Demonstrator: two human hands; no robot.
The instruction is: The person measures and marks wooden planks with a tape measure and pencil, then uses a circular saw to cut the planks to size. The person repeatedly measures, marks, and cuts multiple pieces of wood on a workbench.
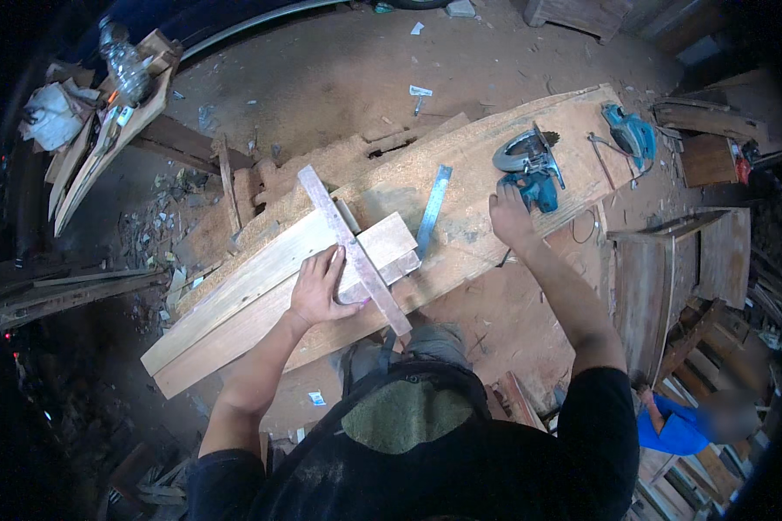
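Note:
Two long pale boards [243, 300] lie side by side on a sawdust-covered plank bench. A narrow wooden strip [356, 252] crosses over them at an angle. My left hand [315, 291] rests on the boards with fingers and thumb spread, touching the strip's near side. A shorter wood block [386, 239] sticks out past the strip. At the right, a teal circular saw [530, 165] sits on the bench with its blade upward. My right hand [510, 214] is closed at the saw's handle; its fingertips are partly hidden. Between the hands lies a metal ruler [433, 208].
A teal power tool [632, 136] stands at the bench's far right end, beside a thin rod [601, 159]. A wooden cabinet frame [669, 286] is to the right. A person in blue [676, 425] sits at lower right. A plastic bottle [126, 65] rests on wood at upper left.

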